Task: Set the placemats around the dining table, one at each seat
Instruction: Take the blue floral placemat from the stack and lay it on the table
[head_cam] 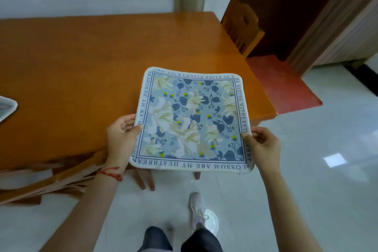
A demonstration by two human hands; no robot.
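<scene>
A square placemat (192, 118) with a blue floral print and a white lettered border hangs flat over the near right corner of the orange wooden dining table (92, 63). My left hand (122, 135) pinches its left edge, thumb on top. On the opposite side my right hand (262, 145) pinches the right edge. The mat's near part sticks out past the table edge. Part of a second placemat (7, 106) lies on the table at the far left of the view.
A wooden chair (243, 24) stands at the table's right end, and another chair (51, 182) is tucked in at the near left. A red mat (280, 84) lies on the tiled floor to the right. My shoe (197, 210) is below.
</scene>
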